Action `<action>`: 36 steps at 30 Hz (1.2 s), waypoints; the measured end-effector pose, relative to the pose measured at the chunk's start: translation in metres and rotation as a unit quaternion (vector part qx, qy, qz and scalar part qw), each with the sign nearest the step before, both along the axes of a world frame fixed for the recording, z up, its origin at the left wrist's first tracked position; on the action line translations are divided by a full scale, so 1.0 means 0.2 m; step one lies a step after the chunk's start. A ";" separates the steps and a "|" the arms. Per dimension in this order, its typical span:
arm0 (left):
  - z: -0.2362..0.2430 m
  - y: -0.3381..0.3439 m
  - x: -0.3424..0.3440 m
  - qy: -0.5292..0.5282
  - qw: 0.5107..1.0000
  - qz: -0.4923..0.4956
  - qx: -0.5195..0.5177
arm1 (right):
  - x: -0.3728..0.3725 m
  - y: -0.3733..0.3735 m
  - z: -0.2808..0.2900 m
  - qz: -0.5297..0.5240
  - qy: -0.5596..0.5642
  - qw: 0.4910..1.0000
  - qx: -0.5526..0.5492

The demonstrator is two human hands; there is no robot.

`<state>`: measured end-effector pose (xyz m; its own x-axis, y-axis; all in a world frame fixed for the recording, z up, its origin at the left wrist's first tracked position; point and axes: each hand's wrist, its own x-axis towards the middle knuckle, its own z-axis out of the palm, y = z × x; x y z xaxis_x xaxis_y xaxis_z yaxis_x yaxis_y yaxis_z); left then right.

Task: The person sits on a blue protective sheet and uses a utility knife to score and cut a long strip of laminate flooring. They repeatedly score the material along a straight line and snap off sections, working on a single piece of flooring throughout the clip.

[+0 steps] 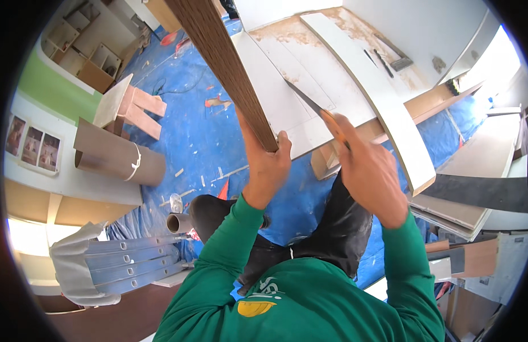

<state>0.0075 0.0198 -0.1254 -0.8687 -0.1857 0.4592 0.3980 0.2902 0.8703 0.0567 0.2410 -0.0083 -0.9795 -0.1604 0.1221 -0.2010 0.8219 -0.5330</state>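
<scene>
My left hand [265, 165] is closed round the near end of a long dark brown wood-grain board [224, 62], its thumb on the edge. The board slants up and away to the top of the view. My right hand [371, 174] grips the orange handle of a tool with a tapered grey blade [307, 98]. Its tip points to the far left, over a white panel on the worktable [287, 122], apart from the brown board. Whether the blade has teeth or a file surface cannot be told.
A long white strip [366, 85] lies across the worktable, overhanging its near edge. Dark hand tools [383, 62] lie beyond it. Blue sheeting [190, 131] covers the floor. To the left are a pinkish wooden stand [141, 105], a brown roll [119, 154] and a ladder [133, 259]; panels [480, 148] stack at right.
</scene>
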 end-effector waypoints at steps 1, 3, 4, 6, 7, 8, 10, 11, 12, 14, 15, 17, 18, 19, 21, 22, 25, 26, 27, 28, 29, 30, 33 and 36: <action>0.00 -0.02 0.01 -0.014 1.000 -0.008 0.005 | -0.12 -0.08 -0.05 0.012 0.006 1.000 0.020; 0.06 0.00 0.00 -0.033 0.998 -0.044 0.023 | -0.53 -0.21 -0.27 0.039 0.083 0.996 0.017; 0.08 0.04 -0.01 -0.037 0.997 -0.059 0.023 | -0.76 -0.28 -0.33 -0.007 0.055 0.997 0.059; 0.11 0.08 -0.01 -0.036 0.997 -0.065 0.006 | -1.06 -0.33 -0.33 0.001 0.077 0.995 0.064; 0.13 0.06 -0.02 -0.029 0.998 -0.059 -0.002 | -1.06 -0.33 -0.28 0.016 0.058 0.996 0.059; 0.13 0.04 -0.02 -0.023 0.999 -0.049 -0.009 | -1.01 -0.32 -0.24 0.033 0.031 0.998 0.053; 0.14 0.03 -0.02 -0.016 0.998 -0.053 -0.003 | -0.84 -0.28 -0.23 0.021 0.024 0.998 0.058; 0.14 0.04 -0.03 -0.009 0.998 -0.056 0.001 | -0.72 -0.26 -0.24 -0.003 0.048 0.997 0.066; 0.10 0.01 -0.03 -0.013 0.999 -0.045 -0.002 | -0.57 -0.23 -0.23 0.015 0.059 0.998 0.035; 0.02 0.00 0.03 -0.045 0.998 -0.044 0.020 | -0.18 -0.09 -0.12 0.012 0.031 0.999 0.000; 0.04 0.01 0.04 -0.056 0.997 -0.045 0.042 | -0.04 -0.03 -0.04 0.000 0.011 1.000 -0.007; 0.04 0.01 0.03 -0.058 0.997 -0.037 0.036 | 0.15 0.04 0.07 -0.003 -0.004 1.000 0.011; 0.02 -0.01 0.02 -0.051 0.998 -0.028 0.010 | 0.19 0.04 0.09 -0.006 -0.008 1.000 0.020; 0.00 -0.02 0.03 -0.051 0.998 -0.026 0.008 | 0.14 0.02 0.07 0.005 -0.010 1.000 0.025; 0.01 -0.04 0.01 -0.046 0.999 -0.027 0.001 | -0.12 -0.08 -0.07 0.018 0.000 0.999 0.035; 0.04 -0.03 0.00 -0.046 0.998 -0.033 -0.005 | -0.29 -0.15 -0.15 0.018 0.010 0.999 0.045; 0.12 0.08 0.00 -0.040 0.996 -0.078 0.008 | -0.92 -0.25 -0.29 0.007 0.051 0.997 0.049; 0.14 0.07 -0.02 -0.033 0.997 -0.074 0.010 | -0.97 -0.26 -0.24 0.015 0.044 0.998 0.047; 0.14 0.06 -0.02 -0.030 0.997 -0.068 0.014 | -0.95 -0.27 -0.23 0.023 0.025 0.998 0.046; 0.13 0.05 -0.03 -0.028 0.998 -0.063 0.012 | -0.92 -0.27 -0.22 0.027 0.007 0.999 0.045; 0.12 0.03 -0.05 -0.012 0.998 -0.054 -0.001 | -0.84 -0.27 -0.22 0.010 0.010 0.999 0.050; 0.11 0.03 -0.07 0.002 0.999 -0.048 -0.013 | -0.74 -0.25 -0.20 -0.010 0.017 0.998 0.056; 0.03 -0.01 0.03 -0.008 0.999 -0.032 -0.034 | -0.19 -0.07 -0.15 0.019 0.071 0.997 0.013; 0.07 -0.01 0.00 -0.027 0.998 -0.051 0.036 | 0.16 0.06 0.00 -0.001 0.070 0.998 0.011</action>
